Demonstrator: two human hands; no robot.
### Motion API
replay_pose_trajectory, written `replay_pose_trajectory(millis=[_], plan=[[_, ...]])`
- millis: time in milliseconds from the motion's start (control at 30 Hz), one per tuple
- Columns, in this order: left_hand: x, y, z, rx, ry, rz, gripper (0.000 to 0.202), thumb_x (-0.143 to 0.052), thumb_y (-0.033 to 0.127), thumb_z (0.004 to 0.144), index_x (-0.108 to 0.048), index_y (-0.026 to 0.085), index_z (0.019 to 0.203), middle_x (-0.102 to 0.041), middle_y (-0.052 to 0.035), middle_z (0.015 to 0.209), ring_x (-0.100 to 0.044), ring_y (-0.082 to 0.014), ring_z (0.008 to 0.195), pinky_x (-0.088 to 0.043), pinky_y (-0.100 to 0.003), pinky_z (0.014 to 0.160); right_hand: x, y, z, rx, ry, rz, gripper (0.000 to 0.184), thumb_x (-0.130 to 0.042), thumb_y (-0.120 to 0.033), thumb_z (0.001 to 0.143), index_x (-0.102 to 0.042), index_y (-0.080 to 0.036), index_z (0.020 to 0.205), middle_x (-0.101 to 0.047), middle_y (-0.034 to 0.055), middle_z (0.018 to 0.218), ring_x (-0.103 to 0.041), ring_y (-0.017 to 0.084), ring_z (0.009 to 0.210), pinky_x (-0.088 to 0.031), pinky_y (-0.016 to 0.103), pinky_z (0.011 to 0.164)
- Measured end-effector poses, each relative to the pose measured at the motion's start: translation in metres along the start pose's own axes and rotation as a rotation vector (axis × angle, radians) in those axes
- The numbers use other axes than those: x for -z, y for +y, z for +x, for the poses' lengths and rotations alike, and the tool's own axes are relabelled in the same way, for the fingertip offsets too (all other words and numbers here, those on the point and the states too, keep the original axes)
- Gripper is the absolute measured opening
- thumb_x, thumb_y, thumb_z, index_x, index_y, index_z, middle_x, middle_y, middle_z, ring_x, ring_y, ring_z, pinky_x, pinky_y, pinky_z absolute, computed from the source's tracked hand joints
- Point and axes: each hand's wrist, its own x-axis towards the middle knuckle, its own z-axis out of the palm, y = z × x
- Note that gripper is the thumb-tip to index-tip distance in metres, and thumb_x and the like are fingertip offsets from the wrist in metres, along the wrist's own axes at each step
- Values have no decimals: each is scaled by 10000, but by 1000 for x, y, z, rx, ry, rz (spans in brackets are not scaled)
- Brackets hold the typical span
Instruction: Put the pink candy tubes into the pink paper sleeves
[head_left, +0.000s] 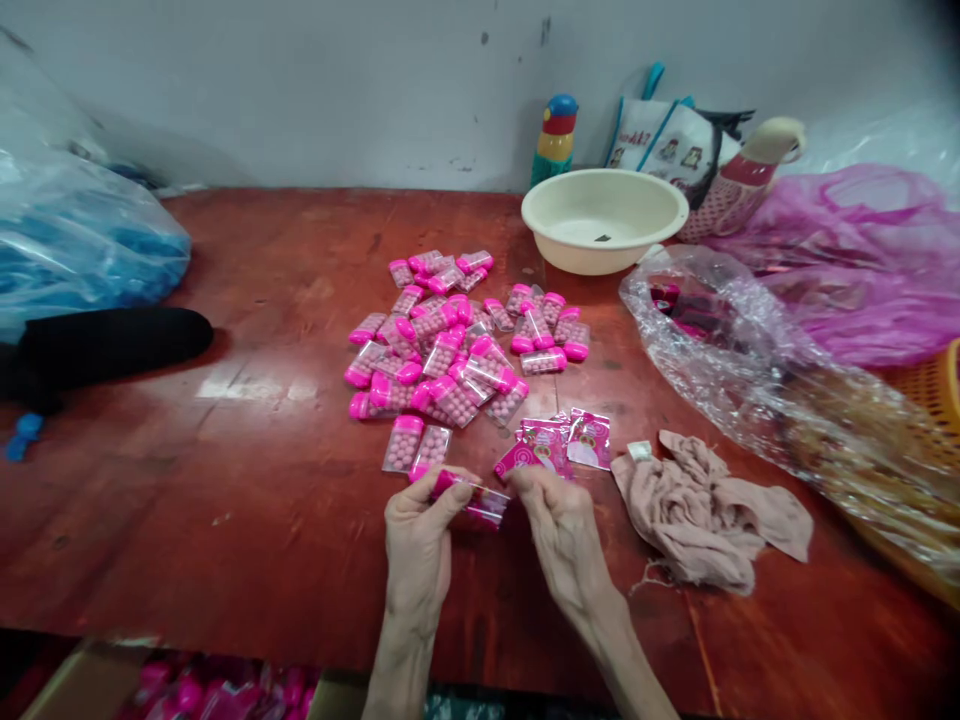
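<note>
My left hand pinches a small clear candy box with a pink cap near the table's front edge. My right hand grips the same box at its other end, fingers closed. Just behind the right hand lie a few pink printed stickers. Beyond them spreads a pile of several identical pink-capped candy boxes on the red wooden table. Two of these boxes lie apart, right behind my left hand.
A crumpled beige cloth lies right of my hands. A clear plastic bag and pink bag fill the right side, a cream basin stands at the back. A blue-filled bag and a black sleeve lie left. A carton of pink boxes sits below the table's edge.
</note>
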Motion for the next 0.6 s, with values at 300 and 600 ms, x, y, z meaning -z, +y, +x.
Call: replay_pose_trajectory(millis=[300, 600], plan=[[15, 8, 10, -61, 220, -213, 189, -831, 226, 508, -726, 175, 656, -721, 15, 661, -630, -91, 623, -510, -213, 672, -54, -5, 98, -27, 292, -236, 398, -453, -416, 892, -618, -75, 1014, -608, 90, 634, -553, 228, 621, -365, 328, 602], [29, 16, 14, -29, 235, -306, 206, -820, 222, 550, -727, 137, 712, -732, -18, 714, -645, -115, 679, -532, -233, 687, -48, 12, 99, -72, 314, -210, 379, -523, -423, 847, -692, -149, 1048, -667, 108, 713, -590, 242, 683, -365, 333, 644]])
